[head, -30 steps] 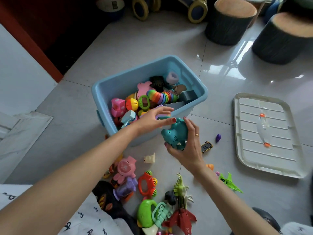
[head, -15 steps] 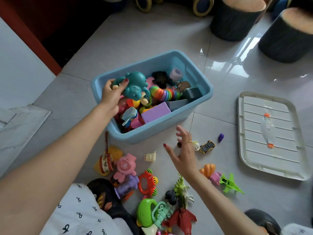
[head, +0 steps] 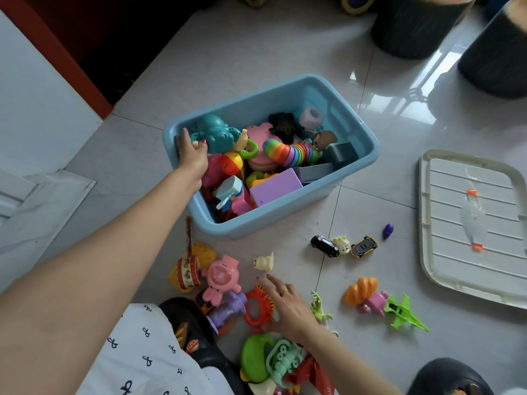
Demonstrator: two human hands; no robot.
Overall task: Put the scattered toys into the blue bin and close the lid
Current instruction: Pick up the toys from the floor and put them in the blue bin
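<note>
The blue bin point(head: 358, 125) stands open on the tiled floor, filled with several toys. My left hand point(head: 192, 155) reaches into its far left corner, fingers curled against a teal animal toy point(head: 216, 134) that rests on the pile. My right hand point(head: 286, 305) hovers low over the floor toys with fingers spread and nothing in it. Its fingertips are near an orange-red ring rattle point(head: 256, 309) and a small cream figurine point(head: 263, 262). The white lid point(head: 470, 223) lies flat on the floor to the right of the bin.
Scattered on the floor are a pink piggy toy point(head: 222, 277), a black car point(head: 325, 245), a yellow car point(head: 364, 246), a green plane point(head: 402, 313) and a green toy point(head: 256, 357). Dark round stools point(head: 413, 27) stand behind. A black slipper point(head: 194, 334) is near my knee.
My left hand took the teal toy from my right hand, carried it over the bin and lowered it into the far left corner. My right hand dropped to the floor toys.
</note>
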